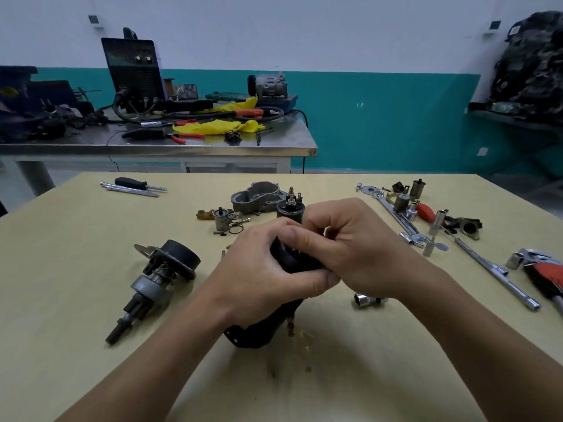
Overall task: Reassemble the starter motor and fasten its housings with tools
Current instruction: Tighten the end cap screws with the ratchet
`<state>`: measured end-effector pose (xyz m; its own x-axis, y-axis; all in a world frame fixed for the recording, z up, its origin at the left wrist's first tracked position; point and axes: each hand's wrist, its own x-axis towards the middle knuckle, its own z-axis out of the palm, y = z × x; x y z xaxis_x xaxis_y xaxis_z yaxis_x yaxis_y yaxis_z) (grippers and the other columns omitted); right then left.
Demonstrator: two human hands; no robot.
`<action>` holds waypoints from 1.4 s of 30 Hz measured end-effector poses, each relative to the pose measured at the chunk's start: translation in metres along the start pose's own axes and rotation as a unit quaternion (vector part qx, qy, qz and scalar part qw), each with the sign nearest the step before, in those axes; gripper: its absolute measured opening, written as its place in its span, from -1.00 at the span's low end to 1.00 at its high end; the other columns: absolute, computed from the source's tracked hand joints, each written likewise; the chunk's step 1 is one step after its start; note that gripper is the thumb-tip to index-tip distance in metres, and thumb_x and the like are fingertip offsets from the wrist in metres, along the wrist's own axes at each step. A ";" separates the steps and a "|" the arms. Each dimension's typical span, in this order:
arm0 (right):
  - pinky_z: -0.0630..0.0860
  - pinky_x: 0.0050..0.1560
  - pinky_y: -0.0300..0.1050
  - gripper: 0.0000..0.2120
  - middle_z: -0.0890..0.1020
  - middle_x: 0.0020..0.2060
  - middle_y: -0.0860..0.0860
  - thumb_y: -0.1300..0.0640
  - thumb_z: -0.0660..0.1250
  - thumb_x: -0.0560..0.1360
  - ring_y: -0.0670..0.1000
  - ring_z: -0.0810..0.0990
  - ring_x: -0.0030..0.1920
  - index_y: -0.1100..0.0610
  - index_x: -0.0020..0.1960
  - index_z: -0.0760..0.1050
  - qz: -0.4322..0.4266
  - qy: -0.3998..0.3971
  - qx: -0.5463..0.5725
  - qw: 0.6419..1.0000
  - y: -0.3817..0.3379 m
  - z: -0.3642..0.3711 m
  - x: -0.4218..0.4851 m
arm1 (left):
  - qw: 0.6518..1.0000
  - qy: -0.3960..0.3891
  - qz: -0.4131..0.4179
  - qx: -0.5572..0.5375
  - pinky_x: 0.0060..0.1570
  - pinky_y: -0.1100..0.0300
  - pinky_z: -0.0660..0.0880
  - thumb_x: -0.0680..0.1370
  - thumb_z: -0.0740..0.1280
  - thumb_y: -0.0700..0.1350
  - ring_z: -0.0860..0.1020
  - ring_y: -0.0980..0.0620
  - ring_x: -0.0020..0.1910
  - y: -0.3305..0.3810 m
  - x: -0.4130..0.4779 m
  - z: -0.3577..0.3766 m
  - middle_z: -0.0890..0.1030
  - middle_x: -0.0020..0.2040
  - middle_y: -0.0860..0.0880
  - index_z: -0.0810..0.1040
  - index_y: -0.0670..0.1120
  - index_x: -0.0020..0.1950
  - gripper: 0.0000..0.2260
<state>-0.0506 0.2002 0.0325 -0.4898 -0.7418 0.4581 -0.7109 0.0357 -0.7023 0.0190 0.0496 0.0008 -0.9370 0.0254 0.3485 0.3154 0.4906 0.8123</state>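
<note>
A black cylindrical motor housing (262, 327) is held tilted above the middle of the yellow table (91, 269). My left hand (259, 278) grips its upper part from the left. My right hand (350, 248) has its fingers curled over the housing's top end; what they pinch is hidden. To the left lies the drive shaft assembly with a black cap (158, 281). Behind my hands lie the grey aluminium nose housing (256, 197) and the black solenoid (289, 207).
Small parts and rings (227, 222) lie at centre back. A screwdriver and rods (134, 185) lie at back left. Wrenches, sockets and an extension bar (426, 226) spread over the right side, with one socket (364, 300) under my right wrist. A cluttered steel bench (152, 138) stands beyond.
</note>
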 end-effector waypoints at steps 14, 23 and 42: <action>0.56 -0.35 -0.18 -0.70 0.65 -0.36 -0.03 -0.16 0.43 0.37 -0.08 0.61 -0.33 0.10 -0.25 0.64 0.033 0.053 -0.013 0.998 0.018 -0.020 -0.004 | 1.000 -0.009 0.013 0.011 -0.12 -0.11 0.61 0.29 0.51 0.16 0.66 -0.03 -0.12 0.000 0.024 0.013 0.67 -0.15 -0.01 0.60 -0.02 -0.05 -0.64; 0.67 -0.06 -0.06 -0.88 0.74 -0.15 -0.10 0.12 0.44 0.50 -0.03 0.71 -0.06 -0.03 -0.01 0.72 0.052 -0.020 -0.009 0.998 0.021 -0.041 -0.011 | 0.998 -0.041 0.036 0.036 -0.26 0.29 0.53 0.35 0.45 0.22 0.61 0.09 -0.16 -0.009 0.034 0.013 0.61 -0.15 0.10 0.55 0.12 0.00 -0.68; 0.40 -0.47 0.07 -0.33 0.54 -0.51 0.08 -0.39 0.10 0.47 0.07 0.48 -0.50 0.17 -0.35 0.59 0.069 -0.033 -0.128 0.989 0.019 -0.026 -0.008 | 0.997 -0.044 0.048 0.049 -0.23 0.06 0.58 0.33 0.47 0.15 0.62 0.07 -0.18 -0.002 0.032 0.019 0.60 -0.18 0.09 0.55 0.08 -0.09 -0.74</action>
<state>-0.0735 0.2242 0.0303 -0.5634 -0.7594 0.3254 -0.7485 0.3024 -0.5903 -0.0146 0.0663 0.0017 -0.9141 0.1509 0.3763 0.3921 0.5649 0.7261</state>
